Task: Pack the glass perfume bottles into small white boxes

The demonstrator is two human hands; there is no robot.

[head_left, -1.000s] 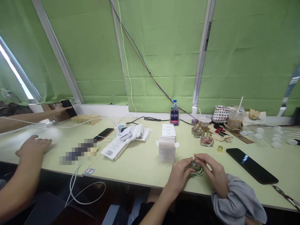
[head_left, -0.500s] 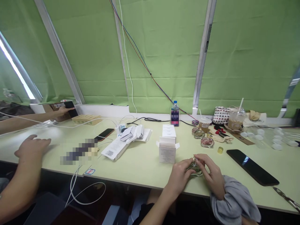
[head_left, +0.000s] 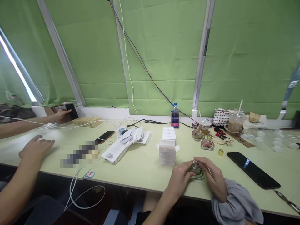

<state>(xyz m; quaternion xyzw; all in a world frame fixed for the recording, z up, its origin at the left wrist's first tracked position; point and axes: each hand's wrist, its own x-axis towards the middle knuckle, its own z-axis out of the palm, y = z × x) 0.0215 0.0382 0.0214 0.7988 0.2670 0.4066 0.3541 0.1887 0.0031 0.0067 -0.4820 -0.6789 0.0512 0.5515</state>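
Observation:
A small round glass bottle, seemingly a perfume bottle (head_left: 198,173), with a green tint and a silvery neck, stands near the table's front edge between my hands. My left hand (head_left: 180,177) grips it from the left, thumb and fingers on its body and neck. Against its right side and neck my right hand (head_left: 212,175) closes in a pinch; its fingertips are partly hidden. A yellow cap (head_left: 220,152) lies to the right. Similar glass bottles, one pinkish (head_left: 207,144) and one greenish (head_left: 199,135), stand behind. An open white box (head_left: 167,156) is at the left.
A black phone (head_left: 253,170) and metal tweezers-like tool (head_left: 287,201) lie at the right. Flat white boxes (head_left: 118,150) are heaped left of centre. A water bottle (head_left: 174,117) and drink cups (head_left: 236,123) stand behind. A co-worker's arms (head_left: 35,150) reach over the table's left side.
My right fingers have shifted from the top of the bottle to its right side, uncovering more of the silvery neck. The co-worker's far hand has moved slightly left, onto a dark box.

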